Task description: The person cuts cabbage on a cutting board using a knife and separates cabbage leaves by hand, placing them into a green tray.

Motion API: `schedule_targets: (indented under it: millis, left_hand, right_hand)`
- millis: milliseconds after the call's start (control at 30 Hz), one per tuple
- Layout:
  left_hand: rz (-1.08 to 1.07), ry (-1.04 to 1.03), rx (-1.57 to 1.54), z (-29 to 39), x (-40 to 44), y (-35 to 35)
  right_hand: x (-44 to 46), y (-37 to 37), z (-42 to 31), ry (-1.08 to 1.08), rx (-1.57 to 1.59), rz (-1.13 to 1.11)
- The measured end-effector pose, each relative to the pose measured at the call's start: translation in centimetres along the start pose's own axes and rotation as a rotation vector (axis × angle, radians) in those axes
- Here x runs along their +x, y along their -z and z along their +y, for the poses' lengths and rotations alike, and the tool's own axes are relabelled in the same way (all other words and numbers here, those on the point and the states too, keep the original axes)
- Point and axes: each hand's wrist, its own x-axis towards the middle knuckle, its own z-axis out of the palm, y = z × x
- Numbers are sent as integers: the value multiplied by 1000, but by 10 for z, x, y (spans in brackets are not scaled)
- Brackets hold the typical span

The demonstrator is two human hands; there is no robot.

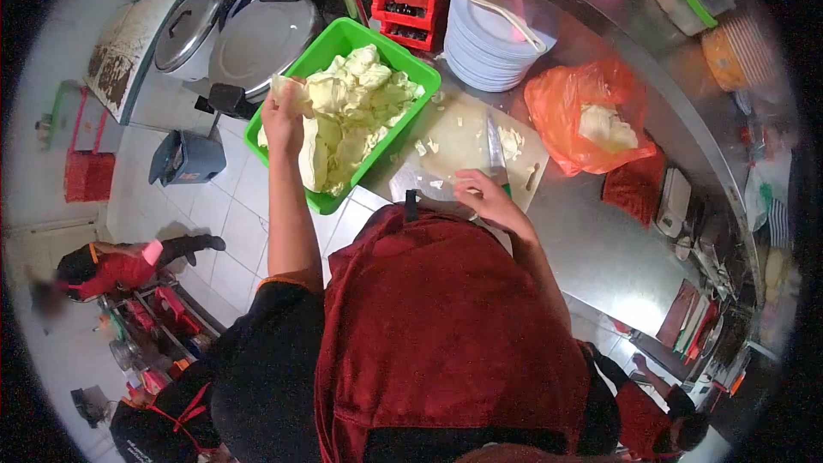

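My left hand (281, 124) is closed on a pale cabbage leaf (294, 97) at the left side of a green tub (426, 79). Heaped inside the tub are torn pale cabbage leaves (350, 111). My right hand (490, 199) hovers at the near edge of a white cutting board (454, 133), fingers apart and apparently holding nothing. Just beyond it, a knife (495, 144) with a green handle lies on the board. Small cabbage scraps (512, 142) are scattered around the blade.
White plates (487, 56) are stacked behind the board, beside red bins (409, 4). An orange plastic bag (549, 120) with cabbage in it sits right of the board on the steel counter (591, 240). Large pots (257, 43) stand at left. Other people (120, 267) are nearby.
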Motion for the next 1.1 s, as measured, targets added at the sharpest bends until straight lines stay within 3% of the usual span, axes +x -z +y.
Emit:
schedule_targets:
  millis: [33, 100, 300, 400, 500, 567, 600, 633, 700, 767, 833, 900, 933, 967, 1033, 1100]
  left_hand:
    - [5, 7, -4, -3, 4, 1]
    - [123, -73, 303, -7, 13, 0]
    - [53, -26, 182, -4, 18, -32]
    - [78, -64, 166, -1, 33, -46]
    - [93, 31, 205, -6, 47, -40]
    - [-10, 10, 442, -10, 52, -41]
    - [-72, 25, 818, -5, 47, -32]
    - [-61, 32, 819, -12, 48, -7]
    - [-554, 88, 1706, -33, 53, 49]
    - [-603, 331, 1897, 17, 0, 5]
    - [-477, 332, 1864, -19, -1, 52]
    - [-361, 324, 1825, -22, 3, 91]
    - [-231, 261, 1692, -15, 3, 106]
    - [-102, 200, 1555, -12, 1, 118]
    - [39, -58, 1586, 59, -27, 60]
    - [177, -147, 1243, 65, -13, 86]
  right_hand:
    - [-5, 1, 6, 52, -4, -9]
    - [-15, 2, 16, -23, 131, 3]
    - [-27, 6, 22, -79, 109, 51]
    - [-29, 4, 31, -153, 177, 72]
    - [-41, -2, 44, -180, 353, 65]
    - [-44, -1, 46, -178, 319, 113]
    - [-49, 0, 37, -190, 299, 114]
    - [-55, 1, 34, -197, 295, 104]
    - [-58, 5, 31, -264, 250, 171]
    - [-58, 8, 45, -261, 244, 191]
    - [-52, 11, 70, -255, 248, 219]
    - [-45, 13, 95, -159, -224, 427]
    - [-46, 13, 80, -11, -657, 519]
    - [-45, 12, 83, -11, -659, 507]
    - [-42, 12, 93, -77, -873, 599]
    - [-39, 8, 87, -156, -844, 558]
